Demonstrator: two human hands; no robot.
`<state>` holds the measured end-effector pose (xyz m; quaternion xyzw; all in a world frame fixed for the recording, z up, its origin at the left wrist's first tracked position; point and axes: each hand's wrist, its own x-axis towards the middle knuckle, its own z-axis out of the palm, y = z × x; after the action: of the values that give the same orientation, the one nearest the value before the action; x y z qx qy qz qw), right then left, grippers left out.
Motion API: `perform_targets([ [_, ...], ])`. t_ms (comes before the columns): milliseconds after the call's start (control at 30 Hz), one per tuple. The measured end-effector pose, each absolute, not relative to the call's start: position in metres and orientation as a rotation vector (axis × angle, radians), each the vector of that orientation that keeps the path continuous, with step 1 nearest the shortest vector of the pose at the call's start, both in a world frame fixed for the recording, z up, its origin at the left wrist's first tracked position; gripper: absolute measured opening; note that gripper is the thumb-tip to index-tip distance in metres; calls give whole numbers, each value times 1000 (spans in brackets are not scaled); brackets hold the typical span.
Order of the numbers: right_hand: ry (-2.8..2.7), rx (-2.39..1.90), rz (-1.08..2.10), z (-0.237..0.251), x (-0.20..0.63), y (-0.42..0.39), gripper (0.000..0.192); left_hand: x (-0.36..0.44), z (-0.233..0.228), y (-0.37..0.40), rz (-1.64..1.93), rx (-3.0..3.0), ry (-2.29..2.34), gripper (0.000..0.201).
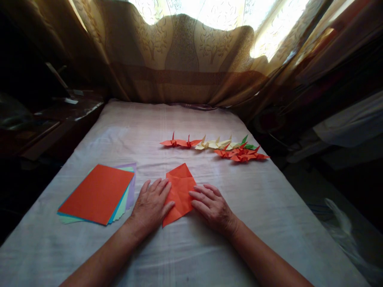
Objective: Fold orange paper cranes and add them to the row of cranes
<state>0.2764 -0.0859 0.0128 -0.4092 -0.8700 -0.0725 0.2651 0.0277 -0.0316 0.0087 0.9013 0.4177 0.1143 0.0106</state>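
Left hand (152,205) and right hand (211,207) lie flat, fingers spread, pressing the folded orange paper (179,193) on the desk (191,247). Risk: uneven pressure could skew the crease.

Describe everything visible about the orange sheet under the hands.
The orange folded paper is thin, matte and creased, folded into a kite-like shape with its point toward the curtain. It lies flat on the white cloth. The left hand presses its left edge; the right hand touches its right edge with its fingers.
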Motion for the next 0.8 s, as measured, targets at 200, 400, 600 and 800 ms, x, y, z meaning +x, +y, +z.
perform_targets([
  [200,-2328,-1082,-30,12,273,-86,19,18,9,-25,428,2879,1118,37],
  [400,-2327,-1205,334,17,289,-74,17,14,19,-34,484,2747,959,27],
  [600,-2151,-1341,523,18,286,-62,14,-4,14,-42,433,2679,944,27],
  [800,-1999,-1509,495,16,267,-48,10,-18,14,-46,461,2626,942,24],
])
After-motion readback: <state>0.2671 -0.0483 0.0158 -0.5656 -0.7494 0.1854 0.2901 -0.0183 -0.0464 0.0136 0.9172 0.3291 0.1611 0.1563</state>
